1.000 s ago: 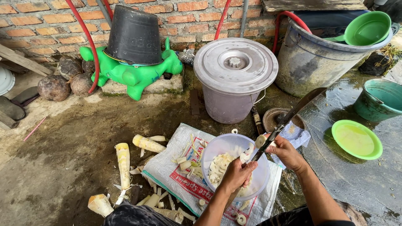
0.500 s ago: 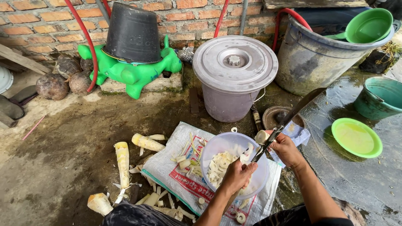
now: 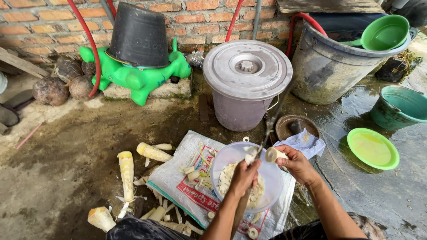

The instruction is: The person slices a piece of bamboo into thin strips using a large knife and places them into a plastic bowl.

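Knife [image 3: 267, 129] now swung upright, over bowl [image 3: 222, 155]

— What is the person wearing?
— Nothing on the arms: both forearms are bare to the elbow, and the left hand [image 3: 243, 176] and right hand [image 3: 297, 165] are bare, without gloves. Dark, patterned cloth covers the lap.

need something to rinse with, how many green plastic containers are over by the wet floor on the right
3: a green scoop resting on the big grey tub's rim, a teal basin on the wet floor, and a shallow light green bowl beside it. Others may lie out of view.
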